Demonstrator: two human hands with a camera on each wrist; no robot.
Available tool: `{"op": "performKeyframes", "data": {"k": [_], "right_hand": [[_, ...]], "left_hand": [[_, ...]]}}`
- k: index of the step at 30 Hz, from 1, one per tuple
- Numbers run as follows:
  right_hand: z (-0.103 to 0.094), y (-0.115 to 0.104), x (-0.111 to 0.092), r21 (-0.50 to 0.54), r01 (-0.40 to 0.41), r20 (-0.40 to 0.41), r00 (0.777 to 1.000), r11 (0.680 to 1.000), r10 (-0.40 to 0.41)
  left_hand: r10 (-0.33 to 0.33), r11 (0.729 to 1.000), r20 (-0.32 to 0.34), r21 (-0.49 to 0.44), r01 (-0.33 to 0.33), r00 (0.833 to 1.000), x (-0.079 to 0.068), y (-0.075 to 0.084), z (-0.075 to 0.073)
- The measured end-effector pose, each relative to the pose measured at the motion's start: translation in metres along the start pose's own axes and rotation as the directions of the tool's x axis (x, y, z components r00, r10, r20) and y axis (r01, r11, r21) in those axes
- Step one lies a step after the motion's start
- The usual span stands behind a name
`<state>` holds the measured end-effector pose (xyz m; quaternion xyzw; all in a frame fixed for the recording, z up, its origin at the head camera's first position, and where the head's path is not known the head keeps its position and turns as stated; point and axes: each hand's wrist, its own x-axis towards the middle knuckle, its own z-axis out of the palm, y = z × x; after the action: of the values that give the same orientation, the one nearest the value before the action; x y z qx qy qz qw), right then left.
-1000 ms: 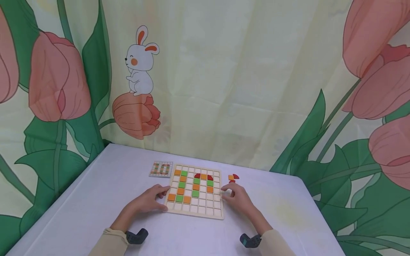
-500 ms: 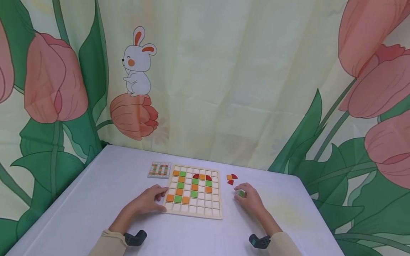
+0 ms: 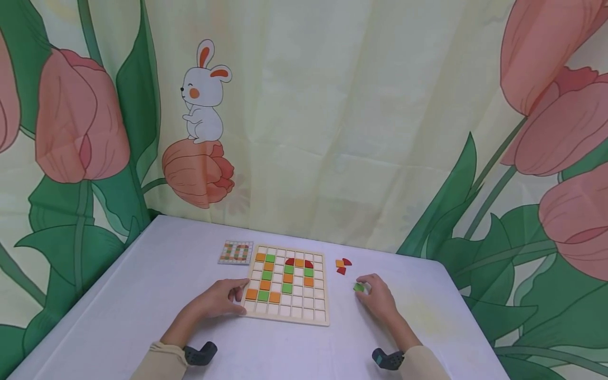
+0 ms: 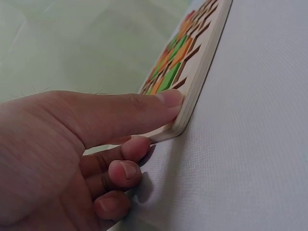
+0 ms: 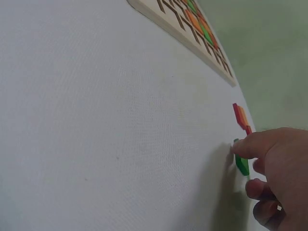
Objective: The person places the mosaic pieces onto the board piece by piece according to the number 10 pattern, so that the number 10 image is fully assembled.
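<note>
A wooden grid board (image 3: 304,320) lies on the table, with orange, green and red pieces set in some of its squares. My left hand (image 3: 220,298) holds the board at its left edge. In the left wrist view the thumb (image 4: 139,111) presses on the board's rim near a corner, with the other fingers curled below it. To the right of the board, my right hand (image 3: 381,301) pinches a green tile (image 3: 358,287) between thumb and index finger, close over the cloth. The right wrist view shows the green tile (image 5: 242,165) partly covered by the hand.
An orange tile (image 3: 339,263) and two red curved pieces (image 3: 347,262) lie beyond my right hand. A small pattern card (image 3: 236,253) rests at the board's upper left. White cloth covers the table (image 3: 304,353); a printed curtain (image 3: 323,121) hangs behind.
My right hand has moved away from the board's right edge, out to the green tile, and its fingertips have come to that tile. The left hand stays on the board.
</note>
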<state>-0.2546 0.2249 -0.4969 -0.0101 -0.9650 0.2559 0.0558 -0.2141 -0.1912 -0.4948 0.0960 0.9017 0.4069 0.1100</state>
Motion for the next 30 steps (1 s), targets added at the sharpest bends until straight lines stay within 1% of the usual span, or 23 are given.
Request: {"op": "performKeyframes", "data": {"k": [8,18,23,27,30], "right_hand": [[0.002,0.003,-0.001,-0.008,-0.027,0.009,1.0,1.0,0.027],[0.005,0.002,-0.001,0.026,-0.011,0.002,1.0,1.0,0.011],[0.006,-0.003,-0.002,0.063,0.001,0.005,1.0,0.998,-0.001],[0.007,-0.008,-0.002,0.085,0.023,0.018,1.0,0.996,-0.025],[0.009,-0.013,-0.003,0.109,0.025,0.035,0.999,0.994,-0.029]], "left_hand": [[0.005,1.0,0.005,-0.007,-0.005,1.0,0.0,-0.001,0.001],[-0.023,1.0,0.003,-0.02,0.023,1.0,0.0,0.0,0.0],[-0.028,0.999,0.004,-0.025,0.028,1.0,-0.001,0.001,0.0],[-0.027,0.999,0.002,-0.022,0.028,1.0,-0.001,0.002,-0.001],[-0.027,0.999,0.004,-0.023,0.027,1.0,0.0,0.002,0.0]]}}
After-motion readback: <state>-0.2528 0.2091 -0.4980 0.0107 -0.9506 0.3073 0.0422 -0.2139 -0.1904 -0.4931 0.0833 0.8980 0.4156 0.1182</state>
